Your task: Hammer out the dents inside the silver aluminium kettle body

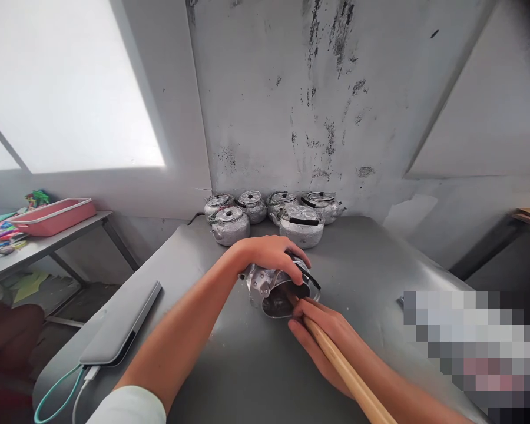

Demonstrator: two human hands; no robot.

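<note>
A small aluminium kettle (269, 288) lies on its side on the grey metal table (371, 259), its open mouth turned toward me. My left hand (274, 254) rests over the top of it, fingers curled round the body, pinning it down. My right hand (322, 335) grips a long wooden stick (348, 371) near its front end. The stick's tip reaches into the kettle's opening. The inside of the kettle is dark and I cannot make out what the tip touches.
Several finished kettles (265, 215) with lids and black handles stand in a cluster at the table's far edge by the stained wall. A grey power bank (121, 327) with a teal cable lies at the left. A side table holds a pink tray (53, 215).
</note>
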